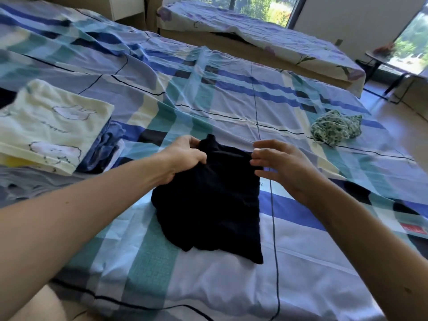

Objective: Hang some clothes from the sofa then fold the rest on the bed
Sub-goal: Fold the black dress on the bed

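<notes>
Two bare hands are working at one dark garment. Your left hand [185, 156] is gripping the upper left part of a black, soft piece of clothing [208, 209], with the fingers curled into a bunch of its cloth. Your right hand [282, 167] is hovering at the garment's upper right edge, fingers loosely spread and mostly straight, closing on nothing you can plainly see. Its fingertips are sitting right at the edge of the cloth, and the blur there is making it impossible to tell whether they are touching it. The black clothing is lying mostly flat, its lower corners pointing toward you. It is resting on the bed covered by a plaid sheet of blue, teal, white and pale yellow [301, 262], roughly in the middle of the side nearest you. To your left, a folded pale yellow cloth printed with white rabbit drawings [51, 121] is lying on top of a stack. Folded blue clothing [106, 144] is showing beneath its right edge, and some grey fabric [27, 184] is lying just beside the stack, nearer to you. Well apart on your right, a crumpled green-and-white floral garment [335, 128] is sitting near the sheet's far right side. Beyond the bed, a second bed in a pale purple flower-print sheet [254, 35] is standing across a gap, and a small dark table [379, 59] is standing by the window.
</notes>
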Available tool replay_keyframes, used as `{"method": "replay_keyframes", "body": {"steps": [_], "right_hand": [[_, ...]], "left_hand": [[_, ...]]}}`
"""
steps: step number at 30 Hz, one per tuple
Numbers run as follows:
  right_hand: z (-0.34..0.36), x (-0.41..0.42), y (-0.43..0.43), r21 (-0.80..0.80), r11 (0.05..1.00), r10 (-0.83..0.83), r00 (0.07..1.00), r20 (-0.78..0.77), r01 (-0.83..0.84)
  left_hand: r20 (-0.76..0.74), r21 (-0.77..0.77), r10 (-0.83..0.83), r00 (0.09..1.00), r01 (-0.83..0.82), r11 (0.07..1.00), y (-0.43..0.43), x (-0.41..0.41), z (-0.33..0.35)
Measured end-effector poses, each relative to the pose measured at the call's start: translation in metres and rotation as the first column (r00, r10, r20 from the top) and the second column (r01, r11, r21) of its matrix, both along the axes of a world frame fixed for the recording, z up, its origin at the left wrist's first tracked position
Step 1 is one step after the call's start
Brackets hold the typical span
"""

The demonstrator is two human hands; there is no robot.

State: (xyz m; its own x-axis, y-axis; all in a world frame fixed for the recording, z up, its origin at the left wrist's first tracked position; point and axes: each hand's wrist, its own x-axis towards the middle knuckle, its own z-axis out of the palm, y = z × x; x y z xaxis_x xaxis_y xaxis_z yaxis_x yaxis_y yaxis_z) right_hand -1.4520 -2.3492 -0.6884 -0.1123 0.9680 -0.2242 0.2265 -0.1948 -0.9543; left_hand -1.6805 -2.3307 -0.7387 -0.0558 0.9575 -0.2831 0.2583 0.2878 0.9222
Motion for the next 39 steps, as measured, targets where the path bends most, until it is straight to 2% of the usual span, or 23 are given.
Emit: {"method": "replay_keyframes", "body": {"steps": [2, 5, 7, 8, 9, 12, 14, 18, 21, 23, 25, 28, 31, 33, 35, 37, 39], "right_hand": [[-0.011, 0.007, 0.001, 0.012, 1.0, -0.026, 0.999, 0.031, 0.025], [-0.039, 0.009, -0.001, 0.034, 0.999, -0.029, 0.966, 0.259, 0.021], [-0.06, 0.008, -0.006, 0.038, 0.999, -0.003, 0.908, 0.42, -0.014], [-0.069, 0.008, -0.008, 0.054, 0.998, -0.005, 0.896, 0.443, -0.021], [-0.075, 0.007, -0.01, 0.085, 0.996, -0.017, 0.901, 0.433, -0.022], [-0.081, 0.002, -0.005, 0.122, 0.991, -0.081, 0.959, 0.271, 0.049], [-0.083, -0.001, 0.008, 0.074, 0.995, -0.083, 0.978, 0.19, 0.07], [-0.077, -0.001, 0.035, -0.035, 0.996, 0.078, 0.995, 0.056, -0.076], [-0.072, 0.012, 0.052, -0.077, 0.964, 0.251, 0.967, -0.041, -0.254], [-0.073, 0.022, 0.064, -0.109, 0.92, 0.381, 0.924, 0.027, -0.376], [-0.075, 0.027, 0.076, -0.12, 0.912, 0.409, 0.894, 0.183, -0.392], [-0.085, 0.022, 0.089, -0.099, 0.956, 0.29, 0.852, 0.436, -0.275], [-0.105, 0.01, 0.092, 0.066, 0.984, 0.093, 0.796, 0.598, -0.165], [-0.114, 0.003, 0.087, 0.176, 0.982, -0.058, 0.782, 0.621, -0.067], [-0.11, 0.001, 0.073, 0.212, 0.977, -0.136, 0.795, 0.591, 0.009], [-0.108, 0.005, 0.054, 0.186, 0.981, -0.138, 0.863, 0.485, 0.053], [-0.107, 0.011, 0.029, 0.139, 0.99, -0.061, 0.932, 0.357, 0.012]], "left_hand": [[-0.065, 0.018, 0.04, 0.997, -0.039, 0.999, 0.005, -0.011, -0.003], [-0.257, 0.022, 0.039, 0.966, -0.034, 0.999, 0.008, -0.02, -0.015], [-0.494, 0.015, 0.036, 0.869, -0.032, 0.999, 0.006, -0.018, -0.022], [-0.577, -0.006, 0.024, 0.817, -0.034, 0.999, 0.004, -0.016, -0.024], [-0.591, -0.065, -0.015, 0.806, -0.03, 0.997, 0.001, -0.015, -0.024], [-0.407, -0.201, -0.097, 0.908, 0.015, 0.98, -0.007, -0.012, -0.019], [-0.304, -0.245, -0.109, 0.946, 0.033, 0.969, -0.012, -0.011, -0.016], [-0.266, -0.293, -0.091, 0.96, 0.01, 0.956, -0.013, -0.009, -0.017], [-0.24, -0.292, -0.066, 0.969, -0.007, 0.956, -0.012, -0.011, -0.021], [-0.224, -0.286, -0.057, 0.973, -0.009, 0.958, -0.012, -0.012, -0.024], [-0.204, -0.285, -0.044, 0.978, -0.016, 0.958, -0.01, -0.012, -0.028], [-0.162, -0.269, -0.033, 0.986, -0.012, 0.963, -0.01, -0.013, -0.029], [-0.188, -0.266, -0.037, 0.981, -0.015, 0.964, -0.004, -0.018, -0.04], [-0.265, -0.231, -0.012, 0.964, -0.052, 0.972, -0.004, -0.018, -0.043], [-0.371, -0.184, 0.001, 0.929, -0.075, 0.98, -0.011, -0.013, -0.036], [-0.429, -0.12, 0.006, 0.903, -0.063, 0.991, -0.015, -0.01, -0.034], [-0.421, -0.065, -0.006, 0.907, -0.023, 0.998, -0.02, -0.011, -0.031]]}}
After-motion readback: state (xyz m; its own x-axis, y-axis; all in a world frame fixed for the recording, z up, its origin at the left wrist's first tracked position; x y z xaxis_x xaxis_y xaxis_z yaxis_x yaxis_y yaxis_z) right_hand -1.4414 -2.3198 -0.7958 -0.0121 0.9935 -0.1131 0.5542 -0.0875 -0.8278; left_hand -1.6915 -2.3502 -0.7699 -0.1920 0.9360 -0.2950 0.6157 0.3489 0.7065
